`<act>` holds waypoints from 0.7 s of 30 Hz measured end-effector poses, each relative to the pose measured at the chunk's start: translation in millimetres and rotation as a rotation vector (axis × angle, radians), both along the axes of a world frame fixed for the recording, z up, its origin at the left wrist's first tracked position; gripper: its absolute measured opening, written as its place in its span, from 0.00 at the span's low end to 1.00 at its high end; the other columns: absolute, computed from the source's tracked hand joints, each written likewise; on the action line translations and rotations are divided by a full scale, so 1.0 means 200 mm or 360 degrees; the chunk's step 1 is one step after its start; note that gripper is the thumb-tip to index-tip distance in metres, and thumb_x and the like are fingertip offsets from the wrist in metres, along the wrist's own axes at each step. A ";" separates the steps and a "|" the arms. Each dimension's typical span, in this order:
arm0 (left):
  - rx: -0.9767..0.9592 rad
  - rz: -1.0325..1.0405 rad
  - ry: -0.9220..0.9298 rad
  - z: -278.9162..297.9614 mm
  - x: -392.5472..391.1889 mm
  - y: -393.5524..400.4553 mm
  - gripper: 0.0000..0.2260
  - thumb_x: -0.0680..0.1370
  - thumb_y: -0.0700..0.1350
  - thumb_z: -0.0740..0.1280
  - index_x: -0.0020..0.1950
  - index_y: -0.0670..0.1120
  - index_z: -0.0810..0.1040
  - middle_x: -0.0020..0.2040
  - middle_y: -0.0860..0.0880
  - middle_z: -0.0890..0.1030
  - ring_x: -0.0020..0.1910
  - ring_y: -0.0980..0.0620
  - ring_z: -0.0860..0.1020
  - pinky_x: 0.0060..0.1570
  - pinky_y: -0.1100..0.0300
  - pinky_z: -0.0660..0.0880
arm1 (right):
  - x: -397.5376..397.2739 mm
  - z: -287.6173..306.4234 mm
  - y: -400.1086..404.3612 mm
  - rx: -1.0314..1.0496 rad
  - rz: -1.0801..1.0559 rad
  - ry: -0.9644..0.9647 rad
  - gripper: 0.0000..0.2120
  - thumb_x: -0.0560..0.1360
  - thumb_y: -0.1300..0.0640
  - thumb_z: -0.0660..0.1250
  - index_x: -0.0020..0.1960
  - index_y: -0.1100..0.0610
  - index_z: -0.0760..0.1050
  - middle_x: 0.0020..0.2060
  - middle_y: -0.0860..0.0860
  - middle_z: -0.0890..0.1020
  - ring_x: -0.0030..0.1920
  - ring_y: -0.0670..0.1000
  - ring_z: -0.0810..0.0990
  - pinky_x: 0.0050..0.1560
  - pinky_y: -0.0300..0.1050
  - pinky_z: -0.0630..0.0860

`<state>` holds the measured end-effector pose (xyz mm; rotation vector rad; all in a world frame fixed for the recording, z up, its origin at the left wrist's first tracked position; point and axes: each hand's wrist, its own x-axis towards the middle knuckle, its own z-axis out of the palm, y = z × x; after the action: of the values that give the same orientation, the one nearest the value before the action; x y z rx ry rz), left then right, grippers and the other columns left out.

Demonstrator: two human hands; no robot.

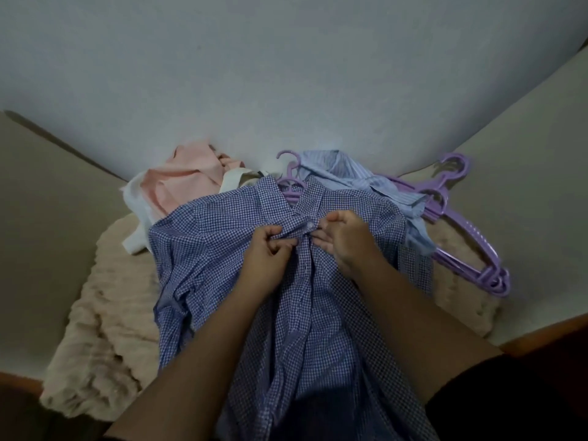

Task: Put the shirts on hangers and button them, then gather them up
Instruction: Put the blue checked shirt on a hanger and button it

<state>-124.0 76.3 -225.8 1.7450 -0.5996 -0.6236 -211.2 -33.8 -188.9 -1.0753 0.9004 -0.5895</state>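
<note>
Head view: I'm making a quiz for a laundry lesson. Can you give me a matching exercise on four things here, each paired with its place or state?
Things:
1. blue-and-white gingham checked shirt
2. pale pink shirt
3. bundle of spare purple plastic hangers
4. light blue striped shirt

Places or states:
A. lying at the right, bare of clothes
B. crumpled at the far left
C. pinched at the placket by both hands
D. at the back, right of centre, behind the checked shirt

Pairs: 1-C, 2-B, 3-A, 4-D
</note>
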 end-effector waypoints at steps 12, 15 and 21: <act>-0.0015 0.0119 -0.0118 -0.19 -0.28 0.10 0.18 0.71 0.41 0.74 0.53 0.51 0.68 0.51 0.53 0.80 0.51 0.59 0.78 0.52 0.64 0.75 | -0.35 -0.18 0.18 -0.0751 -0.0147 0.0539 0.04 0.76 0.65 0.64 0.47 0.57 0.73 0.42 0.48 0.77 0.44 0.47 0.75 0.40 0.29 0.69; 0.0136 0.0073 -0.0259 -0.21 -0.27 0.05 0.19 0.71 0.42 0.75 0.53 0.49 0.68 0.49 0.55 0.79 0.48 0.59 0.78 0.47 0.67 0.74 | -0.37 -0.19 0.20 -0.0740 0.0001 0.0688 0.08 0.76 0.64 0.64 0.53 0.55 0.71 0.47 0.48 0.76 0.44 0.46 0.74 0.41 0.33 0.71; 0.0161 0.0106 -0.0347 -0.18 -0.27 0.07 0.09 0.76 0.38 0.67 0.47 0.46 0.68 0.38 0.50 0.79 0.35 0.59 0.77 0.36 0.68 0.72 | -0.37 -0.20 0.18 -0.1011 0.0176 0.1296 0.12 0.74 0.60 0.64 0.51 0.46 0.67 0.50 0.48 0.79 0.55 0.53 0.73 0.52 0.45 0.55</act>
<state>-178.0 91.2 -261.9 1.9356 -0.6663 -0.4265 -285.9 2.4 -228.5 -2.0037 1.3803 -0.3335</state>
